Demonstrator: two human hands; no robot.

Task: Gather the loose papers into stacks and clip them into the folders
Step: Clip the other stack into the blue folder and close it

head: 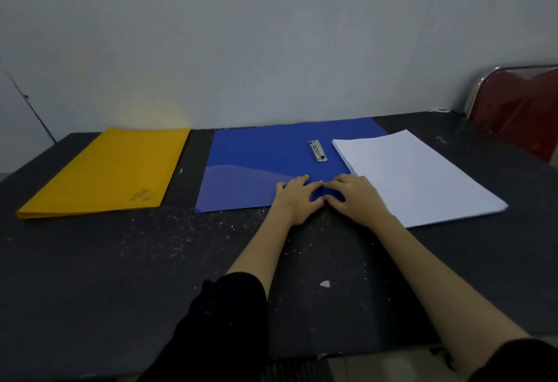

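A blue folder lies open flat in the middle of the dark table, its metal clip near the spine. A stack of white paper rests on the folder's right half and spreads over its right edge. My left hand and my right hand lie side by side, palms down, on the folder's near edge at the spine, fingertips touching the blue surface. Neither hand holds anything. The right hand sits against the paper stack's left edge. A closed yellow folder lies at the left.
The dark table is speckled with white flecks, and a small white scrap lies near its front. A red chair with a metal frame stands at the back right. A grey wall runs behind the table.
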